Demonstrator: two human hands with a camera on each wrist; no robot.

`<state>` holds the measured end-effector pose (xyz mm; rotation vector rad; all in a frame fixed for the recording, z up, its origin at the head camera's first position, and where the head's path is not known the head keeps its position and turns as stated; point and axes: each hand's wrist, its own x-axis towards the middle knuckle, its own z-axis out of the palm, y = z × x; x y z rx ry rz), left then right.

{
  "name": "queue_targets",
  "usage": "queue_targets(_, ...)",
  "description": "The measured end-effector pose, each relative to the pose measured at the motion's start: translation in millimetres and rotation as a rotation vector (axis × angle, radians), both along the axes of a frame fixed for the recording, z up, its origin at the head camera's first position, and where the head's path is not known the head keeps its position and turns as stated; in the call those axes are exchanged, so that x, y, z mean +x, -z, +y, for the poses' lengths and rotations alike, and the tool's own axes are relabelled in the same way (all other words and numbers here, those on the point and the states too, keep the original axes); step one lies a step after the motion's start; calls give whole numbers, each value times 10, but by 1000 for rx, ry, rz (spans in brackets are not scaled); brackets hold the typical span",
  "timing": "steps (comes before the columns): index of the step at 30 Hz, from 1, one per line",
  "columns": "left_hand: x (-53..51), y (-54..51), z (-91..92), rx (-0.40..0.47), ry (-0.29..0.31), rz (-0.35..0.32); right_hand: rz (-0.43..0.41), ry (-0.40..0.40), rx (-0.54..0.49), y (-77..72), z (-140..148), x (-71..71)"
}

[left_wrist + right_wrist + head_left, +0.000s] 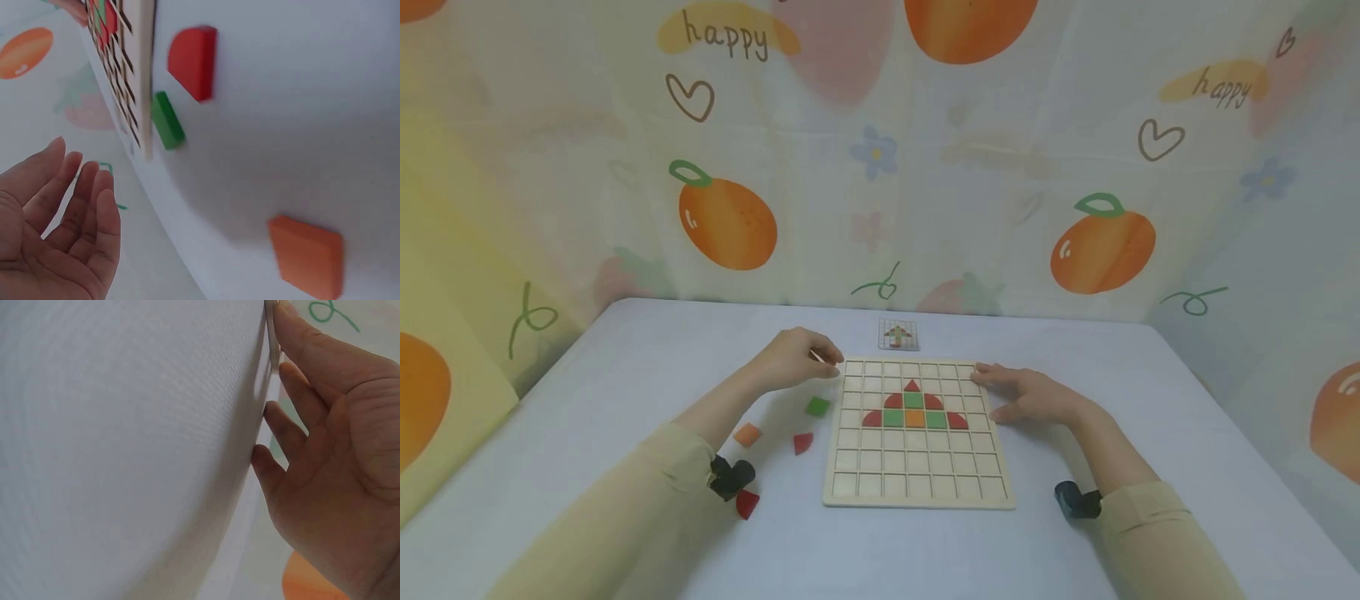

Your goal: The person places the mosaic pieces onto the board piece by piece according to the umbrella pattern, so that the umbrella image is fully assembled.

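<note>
A wooden grid board [917,486] lies on the white table, with red, green and orange pieces set in several cells in a stepped triangle. At the board's upper left corner is my left hand [793,358], its fingers loosely bent; in the left wrist view this hand [69,231] holds nothing. My right hand [1030,393] rests at the board's upper right edge, fingertips on the rim; the right wrist view shows the hand [331,431] with its thumb against the board's edge [274,337]. Below my left hand lies a loose green piece [817,406].
Left of the board lie an orange square [747,434], a red piece [802,442] and another red piece [747,503] near my left wrist. A small pattern card [898,334] lies behind the board. A printed curtain [880,208] hangs behind the table.
</note>
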<state>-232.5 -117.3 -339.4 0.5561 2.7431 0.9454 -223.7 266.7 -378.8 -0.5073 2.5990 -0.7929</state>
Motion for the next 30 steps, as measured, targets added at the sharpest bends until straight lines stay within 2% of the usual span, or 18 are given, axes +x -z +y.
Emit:
queue_targets(6, -23, 127, -186, -17, -27, -73, 3, 2, 7, -6, -6, -2)
queue_targets(10, -11, 170, -224, -65, -58, -133, 9, -3, 3, 6, 1, -15)
queue_targets(14, -4, 220, -233, -100, -56, -180, 14, -10, 0, 12, 11, -18)
queue_targets(17, -1, 263, -244, -111, -38, -189, 12, -12, -4, 9, 14, -15)
queue_targets(30, 48, 360, -237, -73, -56, -178, 14, -10, -5, 3, 16, -2)
